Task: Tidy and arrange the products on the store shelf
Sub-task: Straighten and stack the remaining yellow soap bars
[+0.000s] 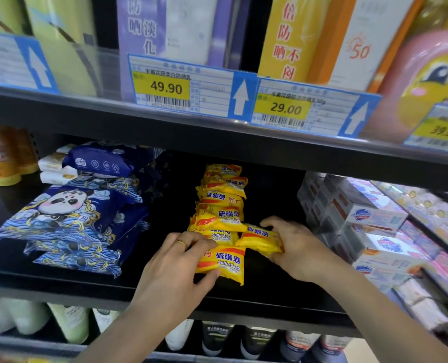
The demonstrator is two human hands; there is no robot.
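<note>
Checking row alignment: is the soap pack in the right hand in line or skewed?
Skewed: the soap pack sits beside the soap row, gripped by the right hand.

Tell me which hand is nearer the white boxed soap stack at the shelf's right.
Right. The right hand, gripping a loose yellow soap packet, sits just beside the white boxed soap stack; the left hand holds the front packet farther left.

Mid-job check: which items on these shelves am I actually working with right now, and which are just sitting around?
In the job:
- front sulfur soap pack, gripped by left hand
- loose sulfur soap pack, gripped by right hand
- soap row behind

Just sitting:
- panda wipes packs
- boxed soaps at right
- sunscreen boxes above
- price tags
</note>
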